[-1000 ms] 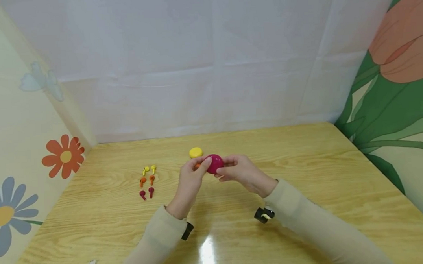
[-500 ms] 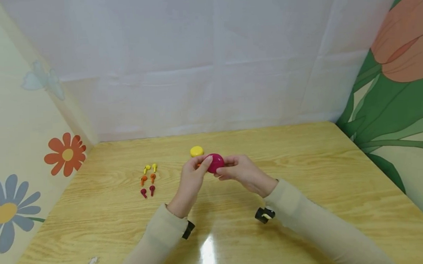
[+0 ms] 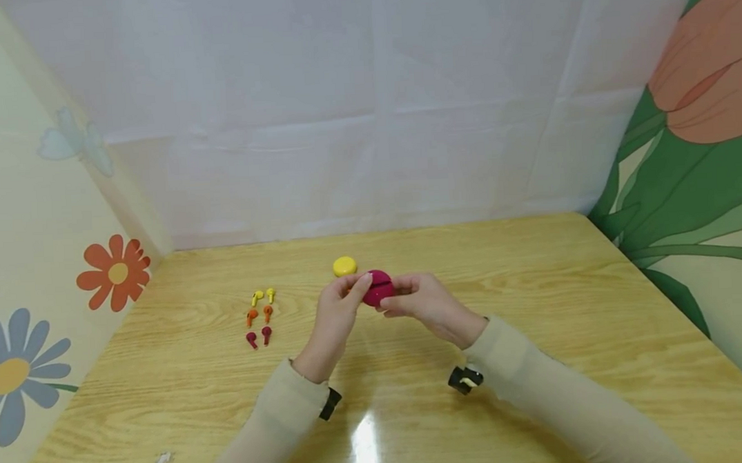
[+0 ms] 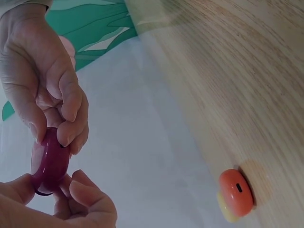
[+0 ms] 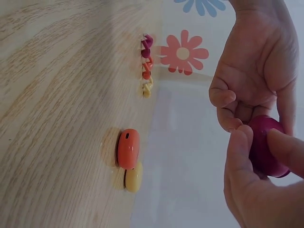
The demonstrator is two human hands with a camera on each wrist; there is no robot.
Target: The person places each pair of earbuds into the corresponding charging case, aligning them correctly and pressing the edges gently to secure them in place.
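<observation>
A round, glossy magenta earbud charging case (image 3: 383, 294) is held above the table between both hands. My left hand (image 3: 336, 309) pinches its left side, thumb on the front and fingers behind. On its right side my right hand (image 3: 429, 303) grips it with thumb and fingertips. A dark gap runs across the case's front in the head view, so the lid stands slightly raised. The left wrist view shows the case (image 4: 50, 164) edge-on between the two sets of fingers. To the left on the table lie two magenta earbuds (image 3: 266, 334).
A yellow charging case (image 3: 345, 266) and an orange one (image 4: 236, 192) stand behind the hands; the left hand hides the orange one in the head view. Above the magenta earbuds lie pairs of orange earbuds (image 3: 268, 312) and yellow earbuds (image 3: 271, 295). A white cloth hangs behind the table.
A dark gap has appeared across the front of the magenta case, where it looked smooth before. Both hands stay in nearly the same place.
</observation>
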